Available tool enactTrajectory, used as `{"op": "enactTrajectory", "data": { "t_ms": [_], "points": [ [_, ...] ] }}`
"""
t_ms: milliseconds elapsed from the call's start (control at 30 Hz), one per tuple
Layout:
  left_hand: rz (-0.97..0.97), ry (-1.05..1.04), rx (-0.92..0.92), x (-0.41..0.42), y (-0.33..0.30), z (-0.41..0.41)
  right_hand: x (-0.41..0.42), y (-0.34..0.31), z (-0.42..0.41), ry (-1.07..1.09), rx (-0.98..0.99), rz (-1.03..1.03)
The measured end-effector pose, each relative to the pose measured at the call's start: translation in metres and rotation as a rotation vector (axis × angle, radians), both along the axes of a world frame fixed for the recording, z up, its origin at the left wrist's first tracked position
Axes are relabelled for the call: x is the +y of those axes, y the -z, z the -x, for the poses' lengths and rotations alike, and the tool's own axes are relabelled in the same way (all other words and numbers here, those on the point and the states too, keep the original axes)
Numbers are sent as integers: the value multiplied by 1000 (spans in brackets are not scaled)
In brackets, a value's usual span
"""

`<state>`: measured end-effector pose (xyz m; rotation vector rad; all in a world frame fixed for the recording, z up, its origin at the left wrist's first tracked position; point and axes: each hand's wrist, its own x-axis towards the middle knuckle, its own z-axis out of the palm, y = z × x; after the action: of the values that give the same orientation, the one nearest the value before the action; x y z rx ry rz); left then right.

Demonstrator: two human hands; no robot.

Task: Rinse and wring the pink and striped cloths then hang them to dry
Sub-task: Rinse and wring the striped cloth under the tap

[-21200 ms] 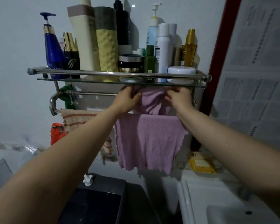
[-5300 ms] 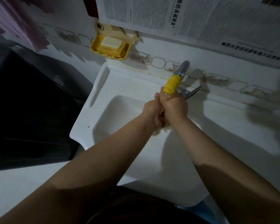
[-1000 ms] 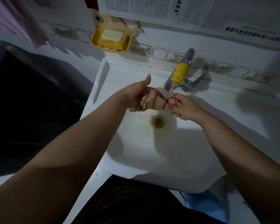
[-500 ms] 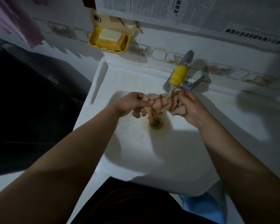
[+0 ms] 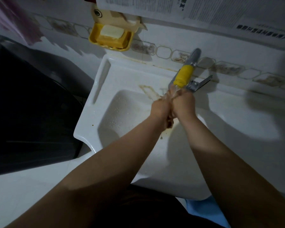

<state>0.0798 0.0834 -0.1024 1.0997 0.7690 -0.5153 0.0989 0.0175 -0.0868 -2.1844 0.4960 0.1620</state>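
Over the white sink (image 5: 125, 112), my left hand (image 5: 160, 107) and my right hand (image 5: 184, 102) press together around the bunched striped cloth (image 5: 169, 123). Only a brownish wad of it shows between and below my palms. Water runs from the yellow-sleeved tap (image 5: 183, 75) onto my fingers. The pink cloth (image 5: 15, 22) hangs blurred at the top left corner, away from both hands.
A yellow soap dish (image 5: 110, 36) with a soap bar is fixed to the wall above the sink's left corner. The tap lever (image 5: 200, 83) sticks out to the right. A dark appliance (image 5: 28, 109) stands left of the sink. Newspaper sheets (image 5: 204, 10) cover the wall.
My hands have come together from a stretched-out twist into a tight squeeze right under the running tap, bunching the striped cloth between them.
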Motion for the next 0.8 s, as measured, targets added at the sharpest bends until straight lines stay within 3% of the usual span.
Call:
{"op": "enactTrajectory", "data": {
  "t_ms": [100,167,200,267,400,567,733,800],
  "points": [
    [-104,-10,-29,9,3,-14,11,4,9,24,-12,-78],
    [-70,-51,-37,17,6,-16,22,5,22,-35,-30,-58],
    [-78,25,-82,19,5,-15,22,7,23,-59,-45,-19],
    [-85,144,4,17,0,-3,10,12,16,-56,-35,52],
    [-294,445,42,30,7,14,-27,64,12,-206,300,134],
    [-291,723,199,62,35,35,-32,104,44,-455,516,15],
    [-349,883,257,73,54,51,-31,164,39,-490,690,31],
    [-346,856,257,77,58,54,-24,165,34,-481,728,23]
  ]
}}
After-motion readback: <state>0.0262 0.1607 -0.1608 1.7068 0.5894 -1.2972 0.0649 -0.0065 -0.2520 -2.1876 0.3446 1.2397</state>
